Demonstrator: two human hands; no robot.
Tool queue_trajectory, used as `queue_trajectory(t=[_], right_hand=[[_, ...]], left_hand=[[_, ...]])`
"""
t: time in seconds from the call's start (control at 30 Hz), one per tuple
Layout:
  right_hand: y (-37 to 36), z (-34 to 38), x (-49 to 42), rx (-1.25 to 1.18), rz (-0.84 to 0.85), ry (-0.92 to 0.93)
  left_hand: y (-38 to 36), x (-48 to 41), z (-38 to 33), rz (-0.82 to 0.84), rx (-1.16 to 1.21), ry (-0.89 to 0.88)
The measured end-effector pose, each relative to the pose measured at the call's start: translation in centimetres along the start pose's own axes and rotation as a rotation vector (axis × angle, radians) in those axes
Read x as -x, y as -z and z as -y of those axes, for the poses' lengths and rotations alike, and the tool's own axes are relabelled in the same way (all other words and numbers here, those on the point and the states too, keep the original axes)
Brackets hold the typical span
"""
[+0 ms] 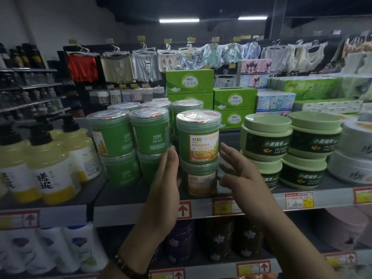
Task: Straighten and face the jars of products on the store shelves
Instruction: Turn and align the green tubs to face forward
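My left hand [165,184] open, palm flat beside the stacked green jars [198,137] on the shelf [124,198], my right hand [239,174] open with fingers spread just right of them, top label facing me, contact unclear, pale-lidded tubs [265,135] further right

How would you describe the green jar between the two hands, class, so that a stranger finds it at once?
Start at the upper shelf with price tags along its edge, and find the stacked green jars left of the pale green tubs. The jar tops the rightmost stack, between the left hand and the right hand. Unlike its neighbours, it shows its orange and white front label.
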State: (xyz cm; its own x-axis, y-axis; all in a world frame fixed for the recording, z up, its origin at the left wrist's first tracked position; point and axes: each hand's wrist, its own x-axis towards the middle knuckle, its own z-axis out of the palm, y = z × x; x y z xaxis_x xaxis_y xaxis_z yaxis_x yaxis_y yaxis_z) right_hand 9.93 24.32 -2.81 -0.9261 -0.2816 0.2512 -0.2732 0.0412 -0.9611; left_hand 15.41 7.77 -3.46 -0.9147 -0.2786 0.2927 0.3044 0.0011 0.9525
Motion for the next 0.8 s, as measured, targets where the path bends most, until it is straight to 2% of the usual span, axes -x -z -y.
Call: queue_trajectory(t=[0.33,0.8], right_hand=[[-0.1,-0.4,0.2,0.050,0.020,0.078],[0.1,-1.1,0.5,-0.024,0.036,0.102]], left_hand=[[-0.5,0.2,0.1,0.032,-0.100,-0.102],[-0.5,-0.3,0.0,0.054,-0.155,-0.096]])
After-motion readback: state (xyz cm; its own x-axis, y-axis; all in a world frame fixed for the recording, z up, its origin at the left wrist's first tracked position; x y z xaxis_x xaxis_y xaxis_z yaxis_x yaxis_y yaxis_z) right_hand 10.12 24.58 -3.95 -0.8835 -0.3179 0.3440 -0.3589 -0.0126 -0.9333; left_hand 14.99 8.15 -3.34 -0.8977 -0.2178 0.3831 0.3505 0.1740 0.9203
